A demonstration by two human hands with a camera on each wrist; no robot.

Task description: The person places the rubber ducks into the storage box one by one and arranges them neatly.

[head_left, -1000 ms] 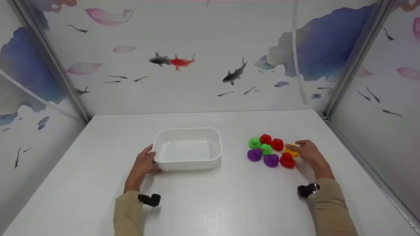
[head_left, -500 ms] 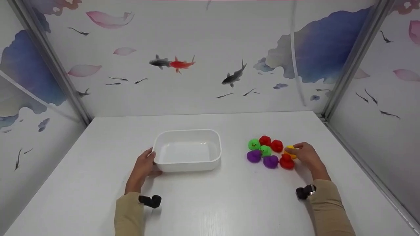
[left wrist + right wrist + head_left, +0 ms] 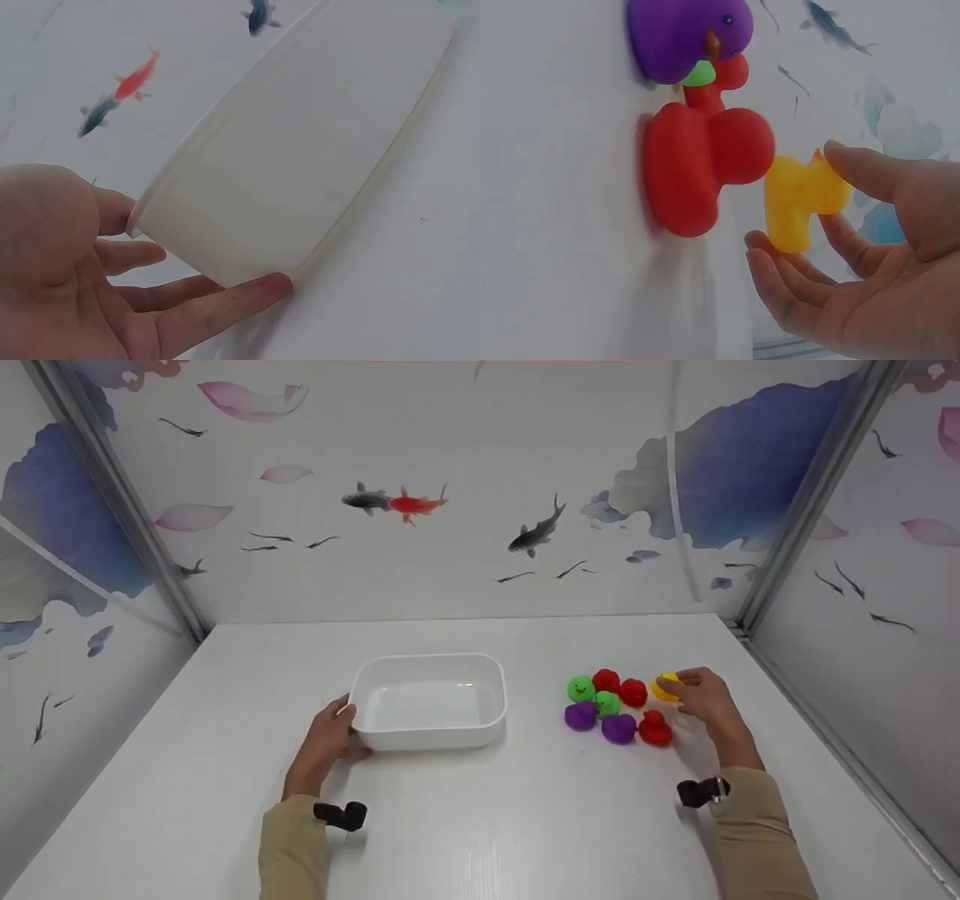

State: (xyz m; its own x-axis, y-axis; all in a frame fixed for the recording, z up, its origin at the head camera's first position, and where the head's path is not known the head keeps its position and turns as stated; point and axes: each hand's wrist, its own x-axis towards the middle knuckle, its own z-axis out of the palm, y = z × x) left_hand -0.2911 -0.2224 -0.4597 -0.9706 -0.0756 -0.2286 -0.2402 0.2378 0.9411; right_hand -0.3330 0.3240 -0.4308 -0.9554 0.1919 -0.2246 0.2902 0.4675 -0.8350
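My right hand (image 3: 701, 696) pinches a yellow toy duck (image 3: 664, 687) between thumb and fingers, lifted a little off the table; the right wrist view shows the yellow duck (image 3: 799, 196) held by my fingers (image 3: 780, 277). Beside it lies a cluster of ducks: a red duck (image 3: 655, 729) nearest, two more red, two green (image 3: 581, 688) and two purple (image 3: 619, 728). My left hand (image 3: 326, 735) rests with straight fingers against the left end of an empty white tub (image 3: 429, 730), and the left wrist view shows the tub (image 3: 300, 157) touched by my fingers (image 3: 225, 304).
The white table (image 3: 510, 825) is enclosed by walls printed with fish and petals at the back and both sides. A metal post (image 3: 806, 502) stands at the back right corner, another at the back left.
My right hand closed on the yellow duck and raised it slightly up and away from the red duck. The left hand and the tub stayed put.
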